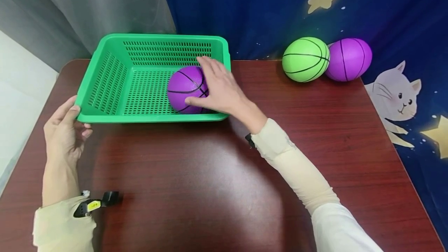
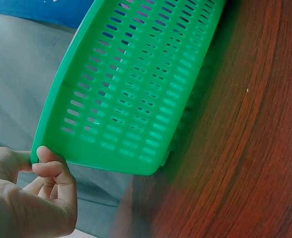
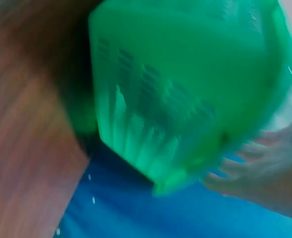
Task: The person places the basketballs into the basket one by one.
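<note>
At the left front corner of a green plastic basket [image 1: 154, 118], my left hand [image 1: 64, 131] grips the rim, thumb on top and fingers beneath. The left wrist view shows this left hand [image 2: 41, 191] with its fingers bent at the corner. A purple ball [image 1: 185, 88] with black lines sits inside the basket, towards its right end. My right hand [image 1: 224, 88] lies over the ball's right side, fingers spread and fairly straight, the thumb across its front. In the right wrist view the right hand [image 3: 265, 168] is blurred beside the basket rim; the ball is hidden there.
A light green ball [image 1: 305, 59] and another purple ball [image 1: 349, 59] sit side by side at the back right of the brown wooden table [image 1: 196, 182]. Behind the table hang a grey curtain [image 1: 87, 7] and a dark blue patterned curtain [image 1: 238, 11].
</note>
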A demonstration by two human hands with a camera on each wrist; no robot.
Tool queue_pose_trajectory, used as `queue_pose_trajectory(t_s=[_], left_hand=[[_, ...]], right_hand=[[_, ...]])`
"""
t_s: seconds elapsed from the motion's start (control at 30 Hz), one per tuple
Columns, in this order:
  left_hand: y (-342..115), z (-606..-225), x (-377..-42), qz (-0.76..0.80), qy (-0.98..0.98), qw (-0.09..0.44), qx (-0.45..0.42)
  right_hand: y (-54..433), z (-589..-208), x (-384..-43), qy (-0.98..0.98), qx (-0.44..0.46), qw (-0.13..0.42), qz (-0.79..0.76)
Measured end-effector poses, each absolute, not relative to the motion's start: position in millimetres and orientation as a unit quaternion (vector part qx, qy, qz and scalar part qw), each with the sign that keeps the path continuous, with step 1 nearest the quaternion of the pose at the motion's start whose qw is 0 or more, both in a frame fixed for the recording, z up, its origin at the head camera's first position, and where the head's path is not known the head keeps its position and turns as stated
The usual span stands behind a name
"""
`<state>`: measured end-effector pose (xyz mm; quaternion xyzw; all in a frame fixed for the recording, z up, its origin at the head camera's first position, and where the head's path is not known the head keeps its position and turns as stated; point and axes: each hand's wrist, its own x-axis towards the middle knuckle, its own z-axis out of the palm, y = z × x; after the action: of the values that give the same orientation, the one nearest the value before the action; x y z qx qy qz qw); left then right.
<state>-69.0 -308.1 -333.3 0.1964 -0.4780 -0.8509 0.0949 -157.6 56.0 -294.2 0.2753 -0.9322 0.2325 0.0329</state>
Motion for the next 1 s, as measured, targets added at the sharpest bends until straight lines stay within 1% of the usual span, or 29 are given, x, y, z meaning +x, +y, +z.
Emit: queue_pose_trajectory(t_s=[0.07, 0.13, 0.2, 0.27, 0.43, 0.6, 0.83, 1.0], left_hand=[[-307, -333, -70, -0.852, -0.478, 0.094, 0.193], [-307, -333, -71, -0.853, -0.478, 0.093, 0.191], [-306, -332, -72, -0.852, -0.478, 0.094, 0.19], [-306, -332, -72, -0.853, -0.477, 0.096, 0.191], [-305, -332, -72, -0.854, -0.477, 0.091, 0.187], [-305, -333, -72, -0.853, -0.476, 0.091, 0.191], [-309, -334, -69, -0.848, -0.48, 0.091, 0.205], [-308, -333, -67, -0.826, -0.505, 0.119, 0.22]], right_hand=[[73, -289, -160, -0.937, 0.259, 0.068, 0.225], [95, -285, -165, -0.949, 0.224, 0.091, 0.203], [120, -283, -171, -0.96, 0.19, 0.109, 0.174], [145, -284, -178, -0.97, 0.157, 0.112, 0.146], [202, -285, -189, -0.984, 0.102, 0.102, 0.108], [239, -290, -198, -0.991, 0.07, 0.086, 0.074], [259, -308, -219, -0.997, 0.057, 0.042, 0.04], [261, -323, -233, -0.999, 0.049, 0.013, -0.001]])
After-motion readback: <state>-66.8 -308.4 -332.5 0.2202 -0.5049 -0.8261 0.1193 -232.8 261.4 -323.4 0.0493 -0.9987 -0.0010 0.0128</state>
